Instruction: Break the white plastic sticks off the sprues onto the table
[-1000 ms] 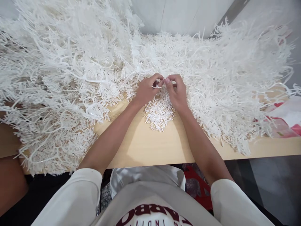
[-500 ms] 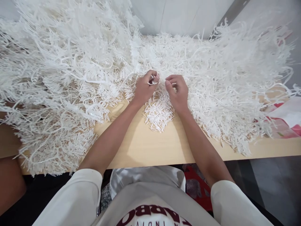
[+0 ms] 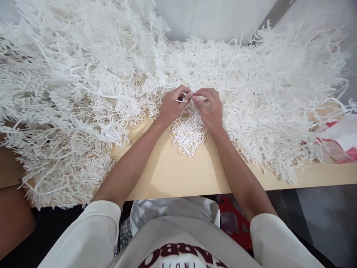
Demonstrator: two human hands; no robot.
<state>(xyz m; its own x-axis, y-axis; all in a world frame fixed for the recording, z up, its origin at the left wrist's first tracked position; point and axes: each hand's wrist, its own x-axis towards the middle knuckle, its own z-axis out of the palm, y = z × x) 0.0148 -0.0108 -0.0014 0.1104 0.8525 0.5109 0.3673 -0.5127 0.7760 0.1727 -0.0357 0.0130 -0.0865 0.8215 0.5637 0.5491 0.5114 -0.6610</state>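
My left hand (image 3: 173, 106) is closed in a pinch on a white branched plastic sprig (image 3: 182, 99), part of which shows between the fingers. Close against it, my right hand (image 3: 211, 109) has thumb and forefinger pinched together at the left fingertips; whatever lies between them is too small to make out. Below both hands is a small pile of short white plastic pieces (image 3: 189, 137) on the wooden table (image 3: 181, 175).
A tall heap of tangled white sprigs (image 3: 80, 85) covers the table's left side. Another heap (image 3: 273, 89) spreads over the right, beside a pink-and-white plastic bag (image 3: 338, 143). A pale wall (image 3: 212, 18) stands behind. Another person's bare limb (image 3: 13, 219) shows at lower left.
The hands were together, moved apart half a second ago, and now meet again at the fingertips. The left hand keeps the sprig throughout. The heaps look the same.
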